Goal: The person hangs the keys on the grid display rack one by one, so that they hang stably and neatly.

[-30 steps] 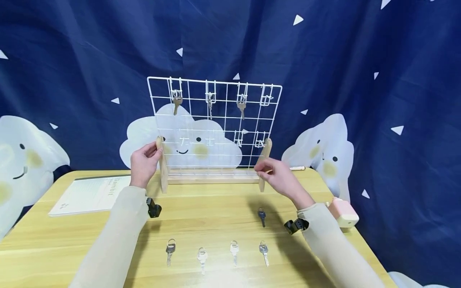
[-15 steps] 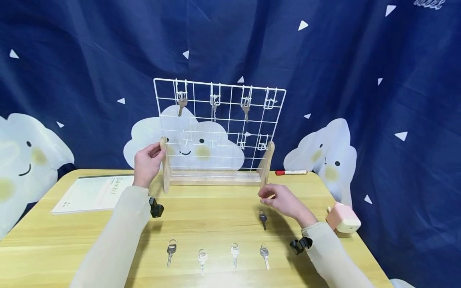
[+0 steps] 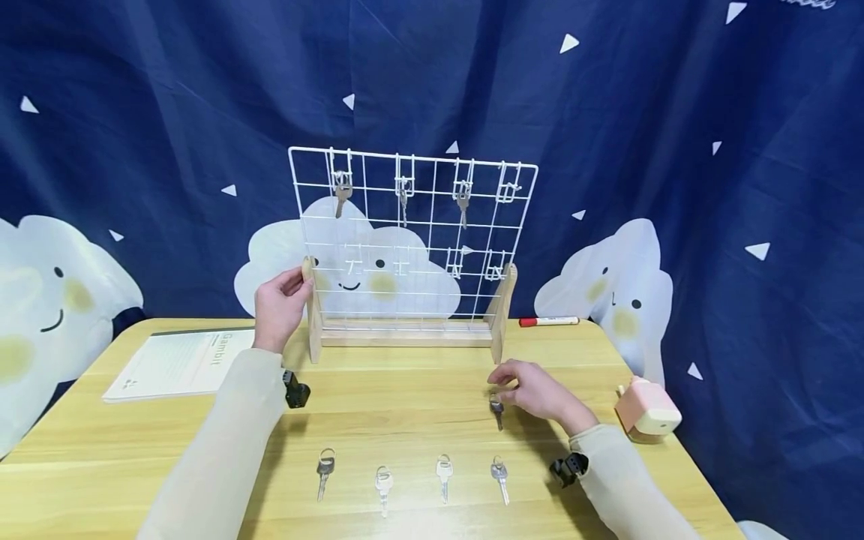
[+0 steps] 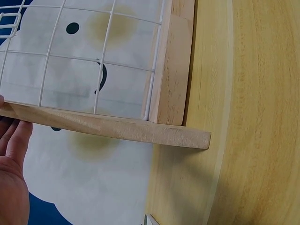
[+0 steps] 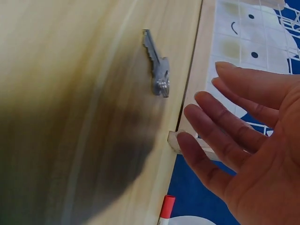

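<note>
My left hand (image 3: 280, 309) grips the upper end of the left wooden post (image 4: 117, 129) of a white wire grid rack (image 3: 432, 223). Fingers and thumb lie on either side of that post. Over the table my right hand (image 3: 533, 388) hovers with loosely bent fingers and nothing between them. Just below its fingertips lies a dark-headed key (image 3: 497, 412) with a ring; in the right wrist view this key (image 5: 157, 65) lies flat, apart from the hand. Three keys hang from hooks in the rack's top row, one being a brass-coloured key (image 3: 343, 199). The top right hook (image 3: 508, 193) bears no key.
Several ringed keys lie in a row nearer the front, among them a black-headed key (image 3: 325, 469) and a silver key (image 3: 443, 472). A notebook (image 3: 178, 365) lies at left. A red-capped marker (image 3: 550, 321) and a pink-and-white block (image 3: 648, 409) are at right.
My right hand has moved down and toward me from the rack's right post to just above the dark-headed key. The left hand keeps its grip on the post. The head view has shifted slightly.
</note>
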`<state>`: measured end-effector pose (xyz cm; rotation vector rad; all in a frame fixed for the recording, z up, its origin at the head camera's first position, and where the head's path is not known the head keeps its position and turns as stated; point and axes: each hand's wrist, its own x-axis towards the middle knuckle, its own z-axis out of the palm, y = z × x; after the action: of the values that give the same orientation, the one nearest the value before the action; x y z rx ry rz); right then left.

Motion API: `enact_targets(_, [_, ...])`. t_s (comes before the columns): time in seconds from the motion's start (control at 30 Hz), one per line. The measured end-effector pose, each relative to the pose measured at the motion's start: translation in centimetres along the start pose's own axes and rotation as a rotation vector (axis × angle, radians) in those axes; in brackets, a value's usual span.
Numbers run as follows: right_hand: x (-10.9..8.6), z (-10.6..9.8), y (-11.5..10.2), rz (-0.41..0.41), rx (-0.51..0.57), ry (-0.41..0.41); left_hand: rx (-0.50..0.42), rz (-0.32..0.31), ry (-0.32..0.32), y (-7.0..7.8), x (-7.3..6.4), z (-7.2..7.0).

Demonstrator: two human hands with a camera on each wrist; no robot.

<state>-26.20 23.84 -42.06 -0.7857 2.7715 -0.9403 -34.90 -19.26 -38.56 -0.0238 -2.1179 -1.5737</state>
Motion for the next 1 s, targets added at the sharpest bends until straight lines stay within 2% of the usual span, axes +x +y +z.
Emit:
enact_targets(0.27, [0.0, 0.5, 0.8, 0.051, -0.042, -0.017, -0.003, 0.02, 0.007, -0.2, -0.1, -0.1])
enact_targets(0.63, [0.6, 1.4, 1.5, 0.041, -0.06, -0.041, -0.004, 0.031, 0.004, -0.1, 0.0, -0.2])
enact_targets(0.87, [0.6, 1.5, 1.7, 0.079, 0.018, -0.035, -0.035, 0.034, 0.004, -0.2, 0.1, -0.1])
enact_targets(1.0, [0.5, 1.4, 1.8, 0.071, 0.037, -0.033, -0.029, 0.027, 0.002, -0.1, 0.0, 0.0])
